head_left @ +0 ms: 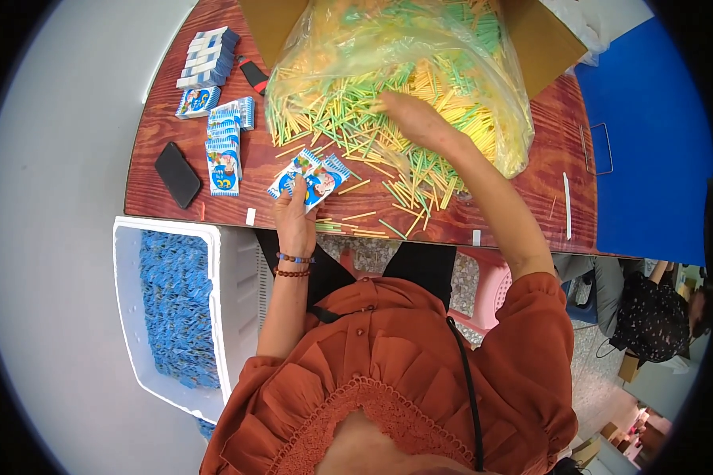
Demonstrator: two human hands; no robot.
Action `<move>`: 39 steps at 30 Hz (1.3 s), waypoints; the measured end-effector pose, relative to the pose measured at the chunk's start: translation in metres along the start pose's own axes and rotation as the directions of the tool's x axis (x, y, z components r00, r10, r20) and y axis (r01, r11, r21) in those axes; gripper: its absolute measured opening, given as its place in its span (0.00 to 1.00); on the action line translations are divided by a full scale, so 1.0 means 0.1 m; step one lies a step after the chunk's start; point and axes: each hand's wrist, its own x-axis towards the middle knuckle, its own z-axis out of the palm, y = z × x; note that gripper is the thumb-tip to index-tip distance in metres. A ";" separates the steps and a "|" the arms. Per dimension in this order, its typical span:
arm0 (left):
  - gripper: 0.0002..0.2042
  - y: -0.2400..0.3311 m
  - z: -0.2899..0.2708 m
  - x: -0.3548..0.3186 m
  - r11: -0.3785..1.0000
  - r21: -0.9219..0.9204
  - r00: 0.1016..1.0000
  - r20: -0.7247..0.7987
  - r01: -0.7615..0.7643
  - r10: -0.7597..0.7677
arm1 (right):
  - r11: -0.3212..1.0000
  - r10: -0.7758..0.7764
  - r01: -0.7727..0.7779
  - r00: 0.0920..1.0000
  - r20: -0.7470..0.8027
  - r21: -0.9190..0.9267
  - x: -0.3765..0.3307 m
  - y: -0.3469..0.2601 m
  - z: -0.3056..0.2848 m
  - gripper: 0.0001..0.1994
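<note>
Left fingers pinching blue-white packets (326,179); left hand (295,220) near desk (554,150) front edge. Right hand (417,120) among sticks (333,119), grip unclear. Clear bag (451,41) crowding desk middle.

Your left hand (293,222): beaded bracelets (295,259) at the wrist, blue-and-white packets (309,182) fanned in the fingers over the table's near edge. Your right hand (420,123): among thin yellow, green and orange sticks (479,119), its grip unclear. Around them, one clear plastic bag (444,43), open toward you, cardboard box (543,47) behind; some sticks loose on the red wood-grain table (558,127). To your left: a dark phone (178,175), an overlapping row of packets (223,162), stacked packs (207,59), one red-and-black tool (253,76). Below these, a white tub (223,309) of blue pieces (178,309), too small to identify.
</note>
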 end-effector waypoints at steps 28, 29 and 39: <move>0.08 0.00 0.04 -0.01 0.999 -0.019 0.998 0.048 0.032 -0.032 | 0.966 0.163 -0.056 0.891 -0.424 0.254 -0.08 0.12 0.07 0.13; 0.08 0.00 0.05 -0.02 0.999 -0.018 0.998 0.052 0.036 -0.035 | 0.966 0.168 -0.061 0.889 -0.427 0.253 -0.09 0.13 0.04 0.13; 0.09 0.05 0.09 -0.07 0.999 -0.034 0.998 0.052 0.032 -0.030 | -0.002 0.262 -0.014 0.965 0.014 1.000 -0.19 -0.23 0.07 0.12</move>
